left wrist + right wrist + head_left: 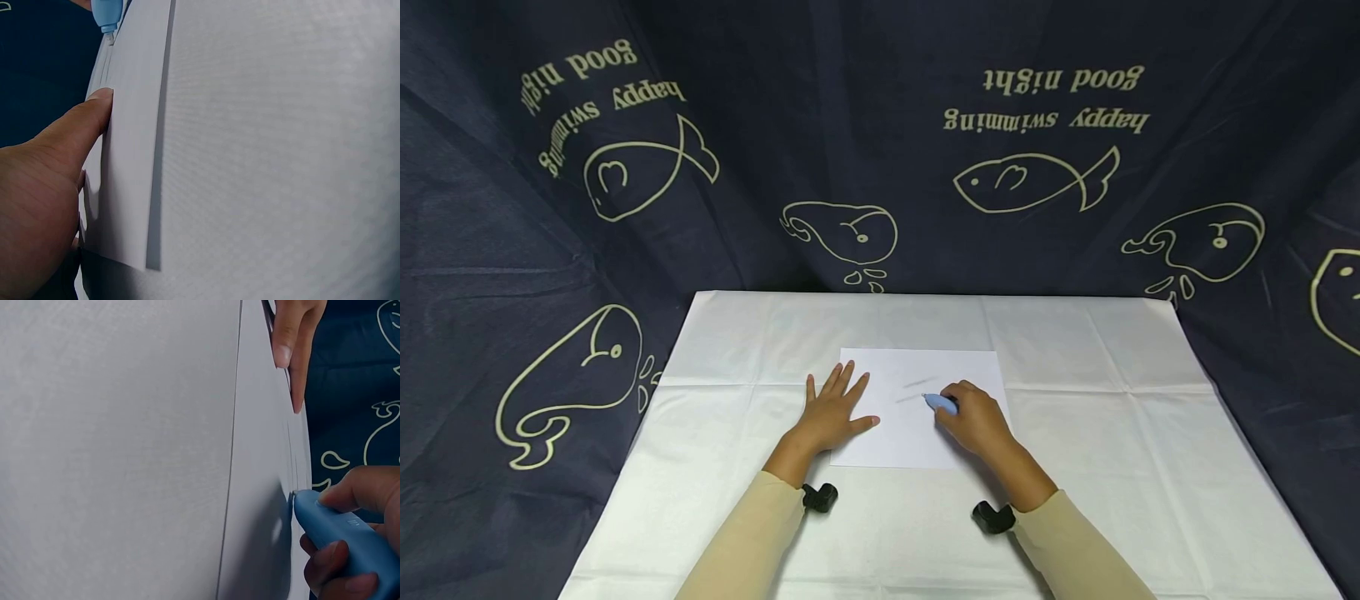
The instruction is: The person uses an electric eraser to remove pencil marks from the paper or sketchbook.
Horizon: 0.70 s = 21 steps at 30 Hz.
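A white sheet of paper (917, 446) lies on the white-covered table, with two faint grey lines (919, 382) near its middle. My right hand (976, 419) grips a chunky blue pen (340, 534), the thumb on top near its front and the other fingers curled beneath. Its small, narrow tip (110, 39) is right at the paper beside the lines and points toward the left hand. With fingers spread, my left hand (829, 419) rests flat over the left edge of the sheet. The thumb lies across the paper.
White cloth (1097, 458) with fold creases covers the table. A dark blue curtain (880, 100) with fish and whale drawings hangs behind and along the sides. A black wrist device (820, 498) sits at the left cuff and a similar black device (993, 517) at the right.
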Available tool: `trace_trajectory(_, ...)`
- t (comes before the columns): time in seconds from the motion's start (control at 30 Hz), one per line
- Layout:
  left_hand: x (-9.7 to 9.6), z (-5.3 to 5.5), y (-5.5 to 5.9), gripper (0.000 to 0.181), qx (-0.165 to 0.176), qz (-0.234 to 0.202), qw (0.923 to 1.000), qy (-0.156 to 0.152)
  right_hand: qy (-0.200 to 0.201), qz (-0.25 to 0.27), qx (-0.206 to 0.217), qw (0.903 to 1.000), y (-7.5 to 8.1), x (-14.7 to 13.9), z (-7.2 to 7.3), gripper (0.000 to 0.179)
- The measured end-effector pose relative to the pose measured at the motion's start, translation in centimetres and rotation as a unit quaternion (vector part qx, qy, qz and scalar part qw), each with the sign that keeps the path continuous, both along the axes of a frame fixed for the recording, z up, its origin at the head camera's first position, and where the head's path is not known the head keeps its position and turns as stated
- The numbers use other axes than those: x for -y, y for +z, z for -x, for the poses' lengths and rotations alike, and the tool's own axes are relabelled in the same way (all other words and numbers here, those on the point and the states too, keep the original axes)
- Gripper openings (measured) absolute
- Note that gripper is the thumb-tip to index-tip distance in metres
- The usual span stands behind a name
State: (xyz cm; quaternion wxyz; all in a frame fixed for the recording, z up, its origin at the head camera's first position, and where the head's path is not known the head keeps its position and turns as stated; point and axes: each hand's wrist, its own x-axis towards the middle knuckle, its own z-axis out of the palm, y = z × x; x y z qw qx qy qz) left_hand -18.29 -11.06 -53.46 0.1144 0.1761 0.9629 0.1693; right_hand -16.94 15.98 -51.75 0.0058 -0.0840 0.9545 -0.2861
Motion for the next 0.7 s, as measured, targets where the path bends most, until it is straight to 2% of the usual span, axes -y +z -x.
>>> trace_trajectory(0.13,0.01,-0.04,0.06,0.081,-0.001,-0.005,1.0000,-0.001,-0.010,0.001,-0.005,0.9999,-0.04,-0.03,0.06,0.021)
trace_trajectory(0.37,0.04,0.02,0.02,0.081,0.004,0.000,1.0000,-0.002,0.015,-0.002,0.003,0.9999,0.04,0.28,0.03,0.023)
trace_trajectory(0.7,0.09,0.00,0.06,0.082,0.003,0.000,1.0000,-0.003,0.007,-0.008,-0.009,0.9999,0.20,0.13,0.07,0.023)
